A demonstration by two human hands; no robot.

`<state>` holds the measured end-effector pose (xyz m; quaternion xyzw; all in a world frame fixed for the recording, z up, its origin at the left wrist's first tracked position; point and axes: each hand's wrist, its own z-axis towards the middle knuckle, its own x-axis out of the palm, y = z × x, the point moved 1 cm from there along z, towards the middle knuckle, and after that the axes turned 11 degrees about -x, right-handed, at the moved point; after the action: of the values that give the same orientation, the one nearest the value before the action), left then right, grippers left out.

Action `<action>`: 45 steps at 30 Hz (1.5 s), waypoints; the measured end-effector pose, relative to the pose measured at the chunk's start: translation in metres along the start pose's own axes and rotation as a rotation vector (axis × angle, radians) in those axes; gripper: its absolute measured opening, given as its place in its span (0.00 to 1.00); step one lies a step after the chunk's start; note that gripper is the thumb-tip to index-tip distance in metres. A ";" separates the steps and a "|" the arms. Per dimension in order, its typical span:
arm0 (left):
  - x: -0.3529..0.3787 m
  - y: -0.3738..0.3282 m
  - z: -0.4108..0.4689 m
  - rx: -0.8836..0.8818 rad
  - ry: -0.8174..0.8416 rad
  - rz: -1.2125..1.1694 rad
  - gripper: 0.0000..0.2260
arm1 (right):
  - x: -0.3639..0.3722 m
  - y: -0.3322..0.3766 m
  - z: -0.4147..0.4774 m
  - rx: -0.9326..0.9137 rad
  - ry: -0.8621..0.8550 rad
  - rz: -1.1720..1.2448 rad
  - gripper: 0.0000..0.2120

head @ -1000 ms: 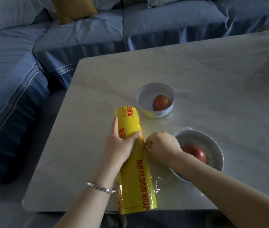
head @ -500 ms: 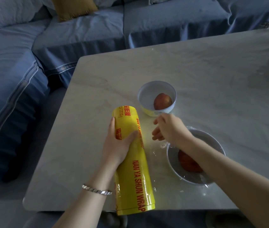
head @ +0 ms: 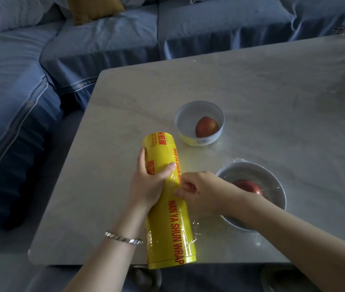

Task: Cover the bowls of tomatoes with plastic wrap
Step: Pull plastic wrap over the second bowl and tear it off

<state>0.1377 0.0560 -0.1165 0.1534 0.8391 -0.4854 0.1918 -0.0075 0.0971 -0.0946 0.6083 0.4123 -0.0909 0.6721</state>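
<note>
Your left hand point(head: 149, 186) grips the yellow roll of plastic wrap with red lettering point(head: 168, 218), thumb over the top and fingers round the left side. The roll lies on the pale marble-look table point(head: 251, 87), its near end sticking out past the table's front edge. Your right hand point(head: 202, 192) is curled, fingertips against the roll's right side just below your left thumb. I can't tell whether it has actually caught any film. Some crinkled clear film point(head: 194, 234) lies on the table just right of the roll. The grey shallow bowl point(head: 275, 182) is right of the roll and partly under your right forearm. It holds a red tomato point(head: 248, 185), with clear film glinting across its top and bunched at the far rim. The smaller white bowl with a yellow base point(head: 185, 121) sits farther back, near the roll's far end, uncovered, with a second red tomato point(head: 206, 126) inside. Silver chain bracelet point(head: 123, 239) on your left wrist. Blue fabric sofa point(head: 104, 45) behind the table, mustard cushion point(head: 93, 7) on it.
</note>
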 end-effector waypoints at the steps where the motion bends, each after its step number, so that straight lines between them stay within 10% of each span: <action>1: 0.000 0.000 0.000 -0.005 0.001 -0.003 0.44 | -0.001 0.001 -0.001 0.012 0.047 -0.017 0.14; 9: 0.000 -0.002 -0.003 -0.063 0.011 0.034 0.45 | 0.004 0.015 -0.005 -0.010 0.312 -0.283 0.26; 24: 0.006 0.003 -0.015 -0.062 0.019 0.079 0.45 | 0.014 0.008 -0.010 -0.143 -0.029 -0.396 0.15; 45: -0.011 0.010 -0.015 -0.097 -0.054 -0.245 0.40 | 0.002 -0.014 -0.032 0.042 -0.469 0.743 0.14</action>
<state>0.1495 0.0733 -0.1115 0.0269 0.8686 -0.4679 0.1607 -0.0290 0.1225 -0.1034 0.6916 0.0000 0.0130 0.7222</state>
